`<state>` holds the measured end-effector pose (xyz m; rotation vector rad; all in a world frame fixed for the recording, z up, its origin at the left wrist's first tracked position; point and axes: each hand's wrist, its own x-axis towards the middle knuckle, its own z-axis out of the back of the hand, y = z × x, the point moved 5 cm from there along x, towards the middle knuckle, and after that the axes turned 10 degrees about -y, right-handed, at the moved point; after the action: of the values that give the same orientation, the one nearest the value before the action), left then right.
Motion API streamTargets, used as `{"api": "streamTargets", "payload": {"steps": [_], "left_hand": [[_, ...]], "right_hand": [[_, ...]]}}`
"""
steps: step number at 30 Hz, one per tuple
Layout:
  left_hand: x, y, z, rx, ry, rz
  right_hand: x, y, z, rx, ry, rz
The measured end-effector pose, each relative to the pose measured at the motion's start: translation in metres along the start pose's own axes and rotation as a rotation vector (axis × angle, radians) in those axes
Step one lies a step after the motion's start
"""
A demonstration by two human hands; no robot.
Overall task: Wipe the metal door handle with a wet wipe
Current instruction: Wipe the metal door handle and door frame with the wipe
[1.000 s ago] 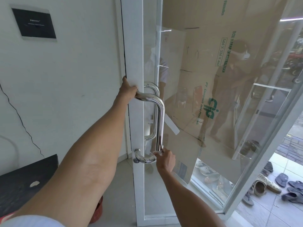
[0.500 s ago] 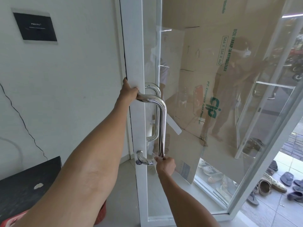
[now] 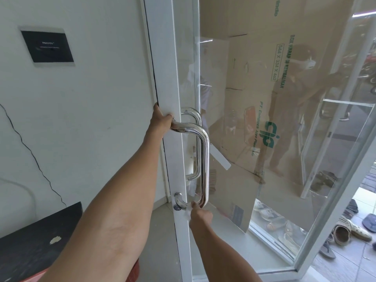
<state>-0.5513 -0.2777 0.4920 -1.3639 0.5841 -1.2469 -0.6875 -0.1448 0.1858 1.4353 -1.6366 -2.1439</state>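
Handle (image 3: 204,159), shiny metal loop, runs vertical on the white door frame (image 3: 173,78) of a glass door (image 3: 264,119). Left hand (image 3: 161,121) is closed around its upper bend, thumb up against the frame edge. Right hand (image 3: 200,215) sits just below the lower bend, fingers pinched on a white wipe (image 3: 188,211) that's pressed to the curve near the bottom mount; a keyhole (image 3: 176,208) is just beside it on the frame. So the handle spans between both hands: left at top, right w/ wipe at bottom. Cardboard (image 3: 254,98) w/ green print stands behind the glass. Sandals (image 3: 345,231) lie on the floor outside, right. Dark plaque (image 3: 47,46) hangs on the wall, left; black desk (image 3: 30,241) at lower left.
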Motion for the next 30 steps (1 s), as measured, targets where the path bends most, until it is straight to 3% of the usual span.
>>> {"api": "streamTargets", "payload": {"steps": [6, 13, 21, 30], "left_hand": [[0.003, 0.001, -0.001, -0.006, 0.003, -0.006], [0.005, 0.002, -0.001, -0.003, -0.007, 0.004], [0.008, 0.003, -0.003, -0.011, -0.010, -0.004], [0.004, 0.003, -0.003, 0.004, -0.013, 0.001]], "right_hand": [[0.008, -0.001, -0.001, -0.015, -0.035, 0.057], [0.001, 0.029, 0.011, -0.123, -0.190, 0.426], [-0.011, 0.063, 0.021, -0.216, -0.080, 0.814], [-0.029, 0.105, 0.017, -0.143, -0.059, 0.997]]}}
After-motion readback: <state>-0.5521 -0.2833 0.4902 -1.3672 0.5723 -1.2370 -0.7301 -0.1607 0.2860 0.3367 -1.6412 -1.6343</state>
